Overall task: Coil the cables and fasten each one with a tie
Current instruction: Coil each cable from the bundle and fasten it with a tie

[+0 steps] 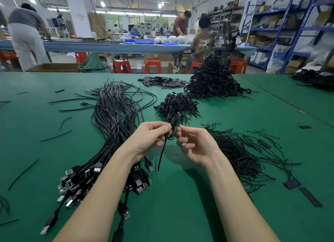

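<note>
Above the green table [189,196], my left hand [151,137] pinches a small black coiled cable [170,134] between thumb and fingers. Its loose tail [161,156] hangs down toward the table. My right hand [194,145] pinches the coil's right side with thumb and forefinger, the other fingers loosely curled. A long bundle of uncoiled black USB cables [113,119] lies to the left, plugs [79,180] toward me. A heap of thin black ties [240,151] lies to the right. A small pile of coiled cables [178,105] sits just beyond my hands.
A tall heap of coiled cables [213,79] stands at the back right, with flat black strips [162,82] beside it. Stray ties [56,135] lie scattered on the left. Red stools [122,66] and people at a long bench [112,46] are beyond the table's far edge.
</note>
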The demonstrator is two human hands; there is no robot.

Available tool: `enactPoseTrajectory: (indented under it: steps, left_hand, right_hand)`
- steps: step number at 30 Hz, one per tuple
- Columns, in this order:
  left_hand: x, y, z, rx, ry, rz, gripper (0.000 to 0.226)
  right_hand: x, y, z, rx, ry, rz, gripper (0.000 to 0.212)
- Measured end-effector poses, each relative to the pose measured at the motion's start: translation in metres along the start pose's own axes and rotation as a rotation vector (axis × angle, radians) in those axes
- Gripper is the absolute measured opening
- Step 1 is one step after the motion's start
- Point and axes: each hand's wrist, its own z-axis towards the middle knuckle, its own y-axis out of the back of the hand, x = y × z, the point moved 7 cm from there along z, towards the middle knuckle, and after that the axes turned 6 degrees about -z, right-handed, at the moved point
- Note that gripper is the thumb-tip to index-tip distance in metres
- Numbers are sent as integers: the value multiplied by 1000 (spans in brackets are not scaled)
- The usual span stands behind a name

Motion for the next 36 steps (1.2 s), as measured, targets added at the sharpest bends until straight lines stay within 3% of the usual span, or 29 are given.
enactPoseTrajectory:
  steps: [3, 5, 9, 12, 14, 15, 17, 18, 19, 21, 23, 27, 29, 33, 36]
  left_hand:
    - [2, 7, 1, -51, 24, -11, 10]
    - [3, 9, 2, -65, 33, -23, 9]
    - [5, 9, 1, -61, 47, 4, 10]
    - [4, 11, 1, -59, 45, 13, 10]
    - [3, 12, 0, -52, 17, 36, 10]
    - [1, 12, 0, -48, -14, 62, 9]
    - [-5, 9, 0, -51, -108, 147, 7]
    - [-8, 8, 0, -67, -157, 209, 8]
    - [-9, 6, 0, -94, -197, 273, 9]
    - [-8, 5, 3, -161, -236, 354, 8]
    - [-7, 5, 9, -235, -219, 388, 6]
    - [-32, -2, 47, -323, -228, 543, 15]
    - [-53, -10, 77, -341, -252, 601, 11]
    - [-83, -26, 138, -407, -276, 746, 5]
    - [-76, -27, 169, -428, -184, 789, 10]
  right_hand:
    - [28, 7, -8, -151, 430, -797, 5]
    - [42, 6, -17, -245, 690, -1182, 10]
    - [44, 3, -18, -286, 823, -1375, 8]
    - [39, 0, -14, -272, 787, -1214, 19]
    - [31, 1, -6, -210, 613, -930, 24]
    - [23, 4, 2, -172, 448, -704, 23]
    - [-5, -2, 9, -11, 8, -8, 14]
    - [-13, -5, 10, 36, -113, 230, 11]
    - [-17, -6, 10, 52, -144, 316, 11]
    - [-16, 5, 14, -46, -73, 106, 14]
    - [-4, 26, 14, -280, 78, -216, 18]
    - [5, 59, 13, -394, 132, -42, 32]
    - [9, 70, 12, -451, 159, -99, 35]
    - [11, 67, 15, -504, 229, -245, 11]
    - [10, 66, 18, -504, 230, -283, 10]
